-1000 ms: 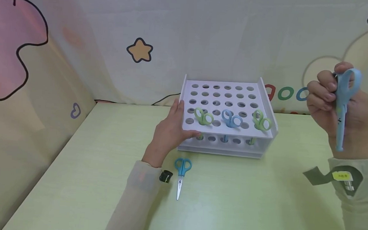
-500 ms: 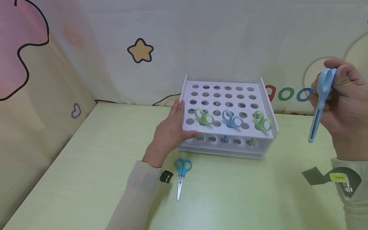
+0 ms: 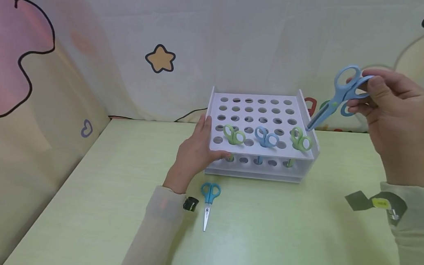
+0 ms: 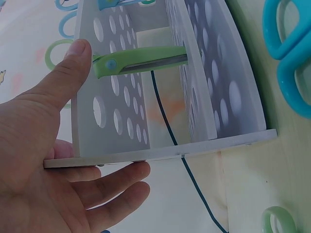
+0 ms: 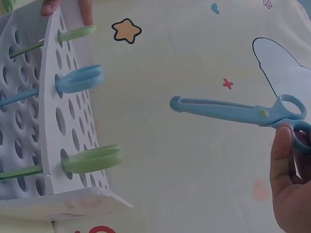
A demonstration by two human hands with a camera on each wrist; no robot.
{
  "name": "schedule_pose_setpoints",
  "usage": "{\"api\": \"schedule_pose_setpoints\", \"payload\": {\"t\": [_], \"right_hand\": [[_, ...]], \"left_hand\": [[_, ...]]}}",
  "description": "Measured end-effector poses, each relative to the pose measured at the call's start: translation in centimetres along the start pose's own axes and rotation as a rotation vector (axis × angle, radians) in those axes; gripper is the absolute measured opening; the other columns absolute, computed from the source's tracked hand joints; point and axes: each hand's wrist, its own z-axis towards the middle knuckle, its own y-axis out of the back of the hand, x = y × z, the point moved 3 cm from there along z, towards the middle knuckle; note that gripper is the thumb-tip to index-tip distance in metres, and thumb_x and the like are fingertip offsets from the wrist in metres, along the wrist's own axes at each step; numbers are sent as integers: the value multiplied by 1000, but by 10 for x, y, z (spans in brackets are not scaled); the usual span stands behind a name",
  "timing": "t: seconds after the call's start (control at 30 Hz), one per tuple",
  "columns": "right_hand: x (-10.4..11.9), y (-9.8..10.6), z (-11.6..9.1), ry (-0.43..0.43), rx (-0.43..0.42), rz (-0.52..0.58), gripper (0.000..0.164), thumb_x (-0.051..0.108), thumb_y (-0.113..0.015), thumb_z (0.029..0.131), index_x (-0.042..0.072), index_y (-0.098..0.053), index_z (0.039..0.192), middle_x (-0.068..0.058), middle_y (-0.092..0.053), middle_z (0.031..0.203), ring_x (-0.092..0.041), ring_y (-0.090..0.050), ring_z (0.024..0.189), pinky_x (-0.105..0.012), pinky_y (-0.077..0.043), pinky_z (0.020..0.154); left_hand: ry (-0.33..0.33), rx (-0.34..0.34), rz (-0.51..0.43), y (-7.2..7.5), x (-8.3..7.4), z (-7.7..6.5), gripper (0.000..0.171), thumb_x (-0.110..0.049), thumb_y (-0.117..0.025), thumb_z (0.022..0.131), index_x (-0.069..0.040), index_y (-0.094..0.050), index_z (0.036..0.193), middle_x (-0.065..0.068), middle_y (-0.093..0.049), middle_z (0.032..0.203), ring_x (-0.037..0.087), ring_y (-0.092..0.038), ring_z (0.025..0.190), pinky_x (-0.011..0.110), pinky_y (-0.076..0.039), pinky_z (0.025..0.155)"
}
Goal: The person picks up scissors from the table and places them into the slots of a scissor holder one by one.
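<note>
My left hand [image 3: 196,152] grips the left side of a white acrylic rack [image 3: 242,114] full of round holes, thumb over its front edge. In the left wrist view its fingers lie along the outer face of the side panel. My right hand [image 3: 402,109] pinches light blue scissors [image 3: 335,103] by a handle loop, up in the air right of the rack, blades tilted down to the left. Standing in the front row of holes, handles up, are green scissors [image 4: 141,60], light blue scissors [image 3: 266,141] and other green scissors [image 3: 299,144].
Teal-handled scissors [image 3: 210,196] with metal blades lie on the pale green table [image 3: 264,234] before the rack. Behind hangs a printed curtain [image 3: 211,34]. A dark cable [image 3: 191,114] runs behind the rack.
My right hand has turned and moved left, swinging the light blue scissors from upright to slanting toward the rack's right side. The left hand and the rack have stayed put.
</note>
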Motion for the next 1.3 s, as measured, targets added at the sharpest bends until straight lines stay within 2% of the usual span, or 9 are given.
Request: {"api": "schedule_pose_setpoints", "payload": {"t": [0.2,0.43,0.67,0.8,0.93,1.17,1.3], "right_hand": [[-5,3,1,24,-18,-53,27,-12,-64,91,-27,-58,111,-28,-69,91,-34,-66,55,-35,-57,54],[-13,10,2,19,-61,-85,23,-13,-68,88,-24,-62,108,-27,-70,86,-34,-66,56,-35,-58,58],[-26,20,1,12,-48,-208,23,-9,-72,88,-21,-65,106,-22,-72,86,-29,-69,57,-34,-57,63],[-37,27,-1,-32,-47,-329,22,-3,-73,89,-15,-68,107,-17,-74,87,-24,-71,60,-32,-56,64],[-47,34,-2,-70,-36,-424,19,0,-72,91,-11,-69,106,-12,-75,85,-20,-72,62,-30,-56,64],[-55,39,-1,-143,-30,-496,12,0,-69,94,-3,-71,105,-8,-76,85,-18,-73,64,-27,-56,64],[-60,42,0,-180,-23,-489,10,-2,-65,96,-1,-72,103,-9,-75,84,-19,-73,65,-28,-57,65]], "left_hand": [[1,-3,2,0,0,1,122,-52,-85,78,-7,-10,163,8,-5,169,24,-55,106,29,-46,66],[-6,-7,0,0,0,0,121,-52,-85,78,-7,-11,163,8,-5,169,24,-56,100,30,-46,65],[-8,-11,-6,0,1,1,122,-51,-86,77,-7,-11,163,8,-5,169,23,-56,93,30,-45,64],[-6,-8,-15,0,1,1,122,-51,-86,77,-7,-11,163,8,-4,169,23,-56,90,31,-45,63],[-1,-4,-16,-1,1,1,122,-51,-85,77,-7,-11,163,7,-3,170,23,-56,95,31,-45,64],[-5,-4,-17,0,1,1,121,-51,-85,78,-7,-10,163,6,-3,170,24,-56,97,31,-44,63],[0,1,-15,0,0,1,121,-51,-85,78,-7,-10,163,6,-2,170,23,-56,99,31,-44,63]]}}
